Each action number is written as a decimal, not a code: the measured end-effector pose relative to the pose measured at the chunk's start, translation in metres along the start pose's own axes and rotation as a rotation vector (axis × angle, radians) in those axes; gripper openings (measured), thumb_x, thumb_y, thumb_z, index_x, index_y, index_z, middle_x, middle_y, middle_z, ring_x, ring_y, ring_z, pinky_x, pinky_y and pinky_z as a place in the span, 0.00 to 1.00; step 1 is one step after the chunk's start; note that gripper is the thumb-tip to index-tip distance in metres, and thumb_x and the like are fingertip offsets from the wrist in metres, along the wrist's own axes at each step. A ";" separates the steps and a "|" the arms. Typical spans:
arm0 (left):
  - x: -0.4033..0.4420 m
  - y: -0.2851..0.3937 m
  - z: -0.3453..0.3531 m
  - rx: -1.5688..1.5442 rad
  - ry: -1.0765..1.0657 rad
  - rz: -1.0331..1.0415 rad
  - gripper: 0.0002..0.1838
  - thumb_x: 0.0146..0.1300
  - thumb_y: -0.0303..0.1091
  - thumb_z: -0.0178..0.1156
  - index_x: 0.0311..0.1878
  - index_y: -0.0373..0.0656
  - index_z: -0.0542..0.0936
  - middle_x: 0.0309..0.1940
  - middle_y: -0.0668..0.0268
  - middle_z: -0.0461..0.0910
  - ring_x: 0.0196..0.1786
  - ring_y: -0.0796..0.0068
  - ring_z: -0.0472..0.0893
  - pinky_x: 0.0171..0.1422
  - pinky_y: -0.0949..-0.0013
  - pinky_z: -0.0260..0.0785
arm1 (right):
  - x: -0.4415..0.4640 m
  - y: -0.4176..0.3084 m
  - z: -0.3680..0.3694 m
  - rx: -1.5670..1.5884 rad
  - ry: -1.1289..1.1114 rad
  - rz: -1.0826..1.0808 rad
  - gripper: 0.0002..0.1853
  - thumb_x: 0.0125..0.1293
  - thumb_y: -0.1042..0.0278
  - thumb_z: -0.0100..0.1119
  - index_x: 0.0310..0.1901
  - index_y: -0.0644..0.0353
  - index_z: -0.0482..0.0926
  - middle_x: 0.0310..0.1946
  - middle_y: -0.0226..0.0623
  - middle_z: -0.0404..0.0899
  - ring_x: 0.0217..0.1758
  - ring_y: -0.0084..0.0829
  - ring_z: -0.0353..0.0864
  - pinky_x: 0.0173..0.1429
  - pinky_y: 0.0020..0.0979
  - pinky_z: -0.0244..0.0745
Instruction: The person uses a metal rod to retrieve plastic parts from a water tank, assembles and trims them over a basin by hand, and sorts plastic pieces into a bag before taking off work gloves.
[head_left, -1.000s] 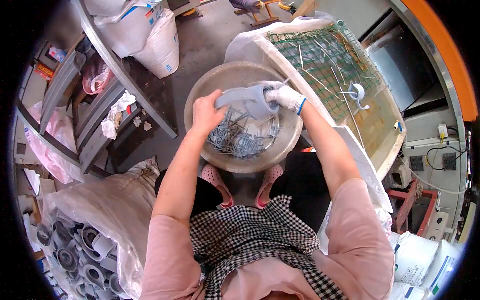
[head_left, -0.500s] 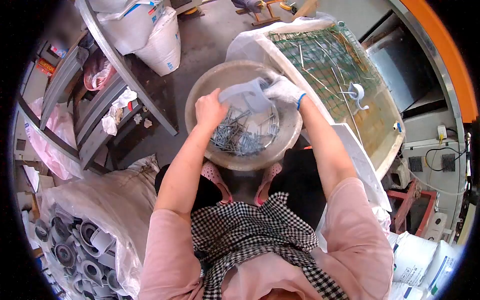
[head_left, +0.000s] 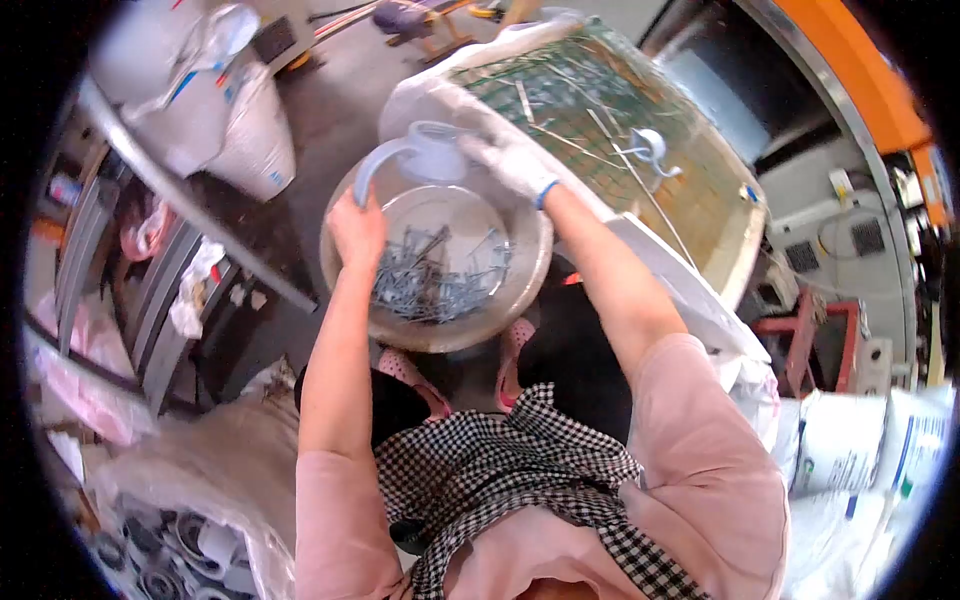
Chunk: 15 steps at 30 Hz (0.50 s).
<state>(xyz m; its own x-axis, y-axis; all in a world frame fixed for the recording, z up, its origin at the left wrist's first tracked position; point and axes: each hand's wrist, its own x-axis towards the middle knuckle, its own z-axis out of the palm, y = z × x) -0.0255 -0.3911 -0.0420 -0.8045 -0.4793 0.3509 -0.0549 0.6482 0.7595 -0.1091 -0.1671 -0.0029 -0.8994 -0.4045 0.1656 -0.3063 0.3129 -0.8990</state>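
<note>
Blur softens the grey ring-shaped part (head_left: 437, 155) and the gloved right hand (head_left: 512, 170), so contact between them cannot be determined; the fingers of the bare left hand (head_left: 357, 232) are partly hidden. Thin rods (head_left: 432, 277) conceal some of the floor of the basin (head_left: 527, 245). The dark margin cuts off the bag (head_left: 190, 478) at lower left; print on the white sacks (head_left: 840, 440) is illegible.
</note>
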 end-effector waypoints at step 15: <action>-0.015 0.076 -0.015 0.065 0.116 0.413 0.08 0.58 0.34 0.62 0.32 0.39 0.77 0.24 0.48 0.78 0.32 0.40 0.79 0.35 0.46 0.69 | -0.076 -0.061 -0.013 -0.342 0.290 -0.012 0.34 0.57 0.44 0.67 0.57 0.62 0.73 0.47 0.53 0.80 0.51 0.47 0.80 0.55 0.41 0.74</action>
<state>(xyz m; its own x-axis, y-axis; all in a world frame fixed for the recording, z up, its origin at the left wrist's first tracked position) -0.0087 -0.3438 0.0189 -0.6953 -0.2323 0.6802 0.2181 0.8336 0.5076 -0.0258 -0.1443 0.0448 -0.9304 -0.1677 0.3258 -0.3590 0.5956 -0.7186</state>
